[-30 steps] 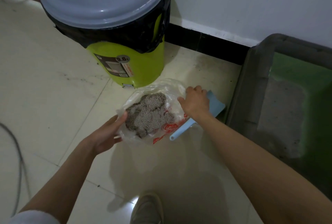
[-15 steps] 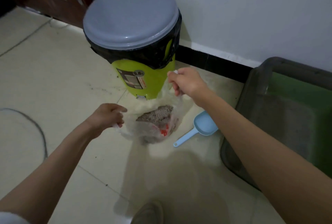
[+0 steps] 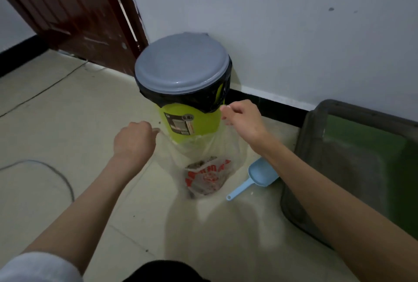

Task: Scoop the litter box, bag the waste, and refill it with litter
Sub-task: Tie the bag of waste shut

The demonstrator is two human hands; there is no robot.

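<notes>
Inside clear bag (image 3: 204, 168), litter barely discernible; both hands grip it.

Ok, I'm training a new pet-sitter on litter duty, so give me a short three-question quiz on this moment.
1. True or false: the grey bin lid is shut.
2. What do both hands, left and right, grip?
3. The light blue plastic scoop lies: A) in the bag, B) on the floor, C) in the dark grey litter box.

Key: 1 true; 2 the clear plastic bag with red print; 3 B.
</notes>
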